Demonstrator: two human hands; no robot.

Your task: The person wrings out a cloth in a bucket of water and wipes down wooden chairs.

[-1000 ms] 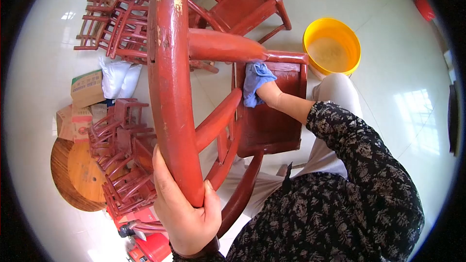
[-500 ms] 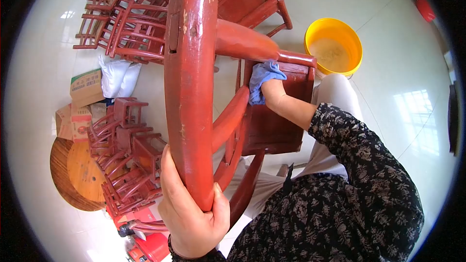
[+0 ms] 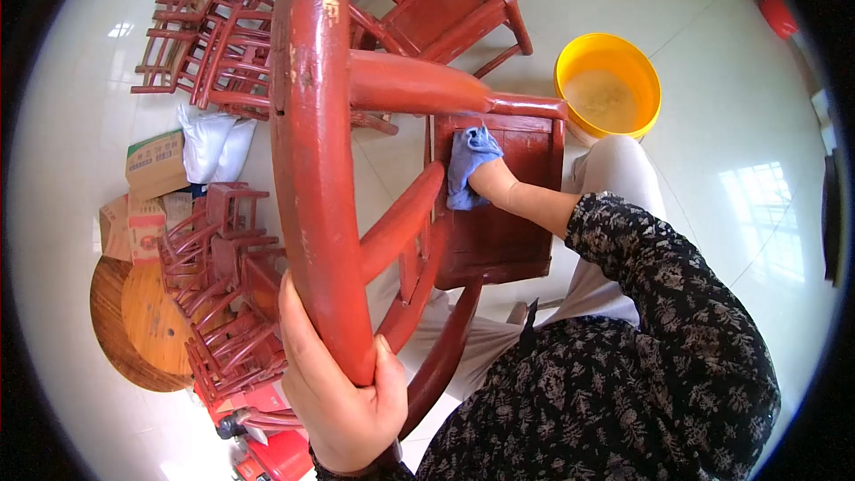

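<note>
A red-painted wooden chair (image 3: 312, 134) is tilted in front of me, its worn top rail close to the camera. My left hand (image 3: 343, 405) is closed around the lower end of that rail. My right hand (image 3: 492, 182) is on the chair's dark red seat (image 3: 503, 236), closed on a crumpled blue cloth (image 3: 465, 160). The cloth lies against the seat near the back supports, and it hides most of the right fingers. To the right of the seat stands a yellow bucket (image 3: 614, 55) with cloudy water in it.
Several red chairs (image 3: 245, 44) crowd the floor at the far left, another chair (image 3: 441, 18) beside them. Smaller red chairs (image 3: 227, 321) stand at left by a round wooden board (image 3: 134, 330), a cardboard box (image 3: 156, 167) and a white bag (image 3: 214, 147).
The chair's top rail has shifted left and a little down, with my left hand still on it. My right hand and the cloth have slid slightly left and down the seat.
</note>
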